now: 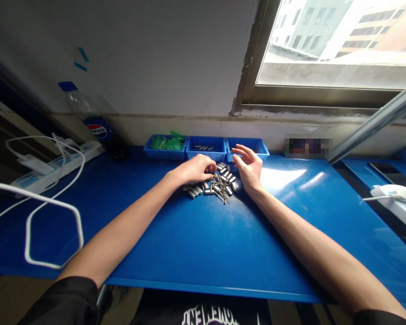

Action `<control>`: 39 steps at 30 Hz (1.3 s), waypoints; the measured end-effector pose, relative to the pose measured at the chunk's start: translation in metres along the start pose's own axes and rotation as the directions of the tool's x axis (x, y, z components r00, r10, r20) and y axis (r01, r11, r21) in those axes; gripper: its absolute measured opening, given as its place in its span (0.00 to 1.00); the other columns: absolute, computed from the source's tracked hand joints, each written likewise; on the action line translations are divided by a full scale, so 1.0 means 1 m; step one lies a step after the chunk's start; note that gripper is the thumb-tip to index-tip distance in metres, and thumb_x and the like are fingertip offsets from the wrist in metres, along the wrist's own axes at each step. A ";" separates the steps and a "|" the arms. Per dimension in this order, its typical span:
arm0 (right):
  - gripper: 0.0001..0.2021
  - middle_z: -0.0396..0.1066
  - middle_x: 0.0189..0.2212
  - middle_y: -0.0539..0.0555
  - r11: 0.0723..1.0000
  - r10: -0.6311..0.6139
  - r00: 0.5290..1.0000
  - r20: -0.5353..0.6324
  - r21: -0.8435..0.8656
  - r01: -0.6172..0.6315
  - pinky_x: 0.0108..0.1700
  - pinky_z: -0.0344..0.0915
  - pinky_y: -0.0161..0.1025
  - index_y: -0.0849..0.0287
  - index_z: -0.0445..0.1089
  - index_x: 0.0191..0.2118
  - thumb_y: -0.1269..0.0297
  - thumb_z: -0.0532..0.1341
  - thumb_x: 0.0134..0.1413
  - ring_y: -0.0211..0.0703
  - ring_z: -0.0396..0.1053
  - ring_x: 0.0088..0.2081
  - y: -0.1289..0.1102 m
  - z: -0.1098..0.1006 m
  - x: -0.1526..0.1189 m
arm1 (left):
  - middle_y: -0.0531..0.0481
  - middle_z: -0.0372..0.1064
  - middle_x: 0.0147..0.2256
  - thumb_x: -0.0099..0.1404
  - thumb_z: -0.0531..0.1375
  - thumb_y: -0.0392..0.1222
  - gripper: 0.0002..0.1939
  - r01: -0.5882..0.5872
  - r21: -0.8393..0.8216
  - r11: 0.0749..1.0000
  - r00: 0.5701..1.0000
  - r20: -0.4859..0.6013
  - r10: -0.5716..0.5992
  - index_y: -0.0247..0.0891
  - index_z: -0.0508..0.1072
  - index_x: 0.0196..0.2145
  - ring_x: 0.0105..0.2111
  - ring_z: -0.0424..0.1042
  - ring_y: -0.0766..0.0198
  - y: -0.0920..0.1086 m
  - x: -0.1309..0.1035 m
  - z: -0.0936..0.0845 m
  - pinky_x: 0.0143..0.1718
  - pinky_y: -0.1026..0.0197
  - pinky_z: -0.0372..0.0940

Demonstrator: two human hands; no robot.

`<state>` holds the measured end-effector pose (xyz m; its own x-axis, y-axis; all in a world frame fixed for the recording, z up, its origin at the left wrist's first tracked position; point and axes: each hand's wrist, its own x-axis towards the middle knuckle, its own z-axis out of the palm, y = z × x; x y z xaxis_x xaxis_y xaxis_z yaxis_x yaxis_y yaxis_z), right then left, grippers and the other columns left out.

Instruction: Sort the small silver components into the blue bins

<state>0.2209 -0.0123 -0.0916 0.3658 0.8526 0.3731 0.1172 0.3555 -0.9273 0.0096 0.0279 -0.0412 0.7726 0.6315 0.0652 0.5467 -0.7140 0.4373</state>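
Observation:
A pile of small metal blocks and brass-coloured pins (219,184) lies on the blue table (203,243). My left hand (199,169) rests at the pile's left side, its fingers curled down and pressed together; whatever they hold is too small or hidden to name. To the right of the pile, my right hand (249,168) is raised in front of the right blue bin (262,149), fingers apart and nothing visible between them. The middle blue bin (206,154) contains several small metal pieces. Green plastic material (167,142) fills the left blue bin (165,155).
At the back left stand a bottle with a blue cap (96,124) and a white power strip (59,167). A white cable (77,221) loops over the table's left side. Another power strip (401,203) is at the right, near a metal post (372,124).

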 end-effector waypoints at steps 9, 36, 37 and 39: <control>0.15 0.80 0.38 0.56 0.999 0.008 1.000 0.029 0.040 -0.010 0.34 0.73 0.40 0.57 0.76 0.43 0.57 0.68 0.51 0.44 0.75 0.32 -0.004 0.002 -0.001 | 0.46 0.72 0.37 0.67 0.59 0.33 0.05 -0.023 0.068 0.997 0.999 0.038 0.021 0.35 0.75 0.34 0.34 0.70 0.63 -0.002 0.000 0.003 0.36 0.63 0.63; 0.18 0.82 0.34 0.54 0.991 0.092 0.903 0.419 0.053 -0.125 0.35 0.75 0.41 0.57 0.83 0.41 0.51 0.74 0.48 0.42 0.76 0.30 -0.016 0.004 -0.007 | 0.45 0.73 0.40 0.71 0.59 0.35 0.05 -0.073 0.114 0.991 0.985 -0.146 0.089 0.35 0.75 0.40 0.37 0.72 0.62 0.001 -0.001 -0.015 0.38 0.62 0.65; 0.18 0.82 0.34 0.54 0.990 0.096 0.899 0.427 0.053 -0.131 0.34 0.75 0.40 0.57 0.83 0.41 0.51 0.74 0.48 0.42 0.76 0.29 -0.017 0.004 -0.007 | 0.45 0.73 0.40 0.71 0.58 0.35 0.06 -0.069 0.123 0.990 0.986 -0.141 0.086 0.35 0.76 0.40 0.37 0.73 0.62 0.002 -0.001 -0.014 0.38 0.62 0.65; 0.18 0.82 0.33 0.53 0.990 0.099 0.896 0.433 0.046 -0.132 0.34 0.75 0.41 0.57 0.83 0.41 0.51 0.74 0.48 0.42 0.76 0.28 -0.018 0.003 -0.008 | 0.44 0.74 0.40 0.71 0.58 0.36 0.06 -0.054 0.136 0.989 0.988 -0.134 0.073 0.35 0.77 0.41 0.37 0.73 0.61 0.002 -0.001 -0.014 0.39 0.62 0.66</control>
<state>0.2130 -0.0241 -0.0779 -0.0609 0.9650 0.2550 0.0247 0.2568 -0.9661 0.0048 0.0304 -0.0277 0.7599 0.6129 0.2166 0.5430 -0.7817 0.3069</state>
